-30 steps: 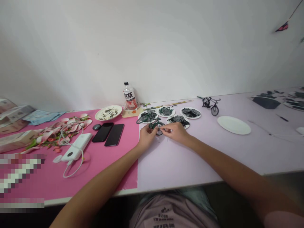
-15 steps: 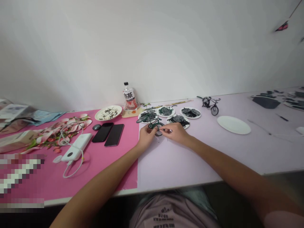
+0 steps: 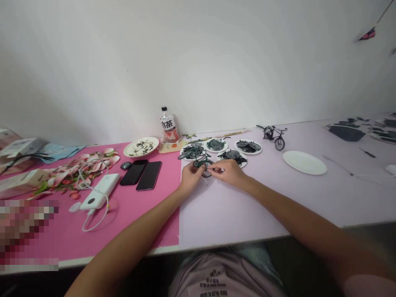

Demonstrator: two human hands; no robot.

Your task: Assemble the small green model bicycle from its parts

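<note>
A dark green miniature bicycle point(image 3: 198, 163) stands on the pale part of the table, held between my two hands. My left hand point(image 3: 192, 175) is closed on its frame near the front wheel. From the other side my right hand point(image 3: 229, 171) pinches at the wheel's hub; whether a small part sits in the fingertips is too small to tell. Just behind the hands are white plates of dark bicycle parts: wheels on one plate point(image 3: 261, 147), more pieces on another plate point(image 3: 227, 144). A finished-looking miniature bicycle point(image 3: 274, 136) stands upright farther right.
A white oval plate point(image 3: 305, 162) lies to the right, with a thin dark-handled tool point(image 3: 367, 153) beyond it. On the pink side are two phones point(image 3: 149, 176), a power bank point(image 3: 100, 192) with a cable, pink petals, a bowl point(image 3: 126, 150) and a drink bottle point(image 3: 169, 128).
My hands and the miniature bicycle stay almost in place. At the far left, the blurred patch over the table has changed in colour.
</note>
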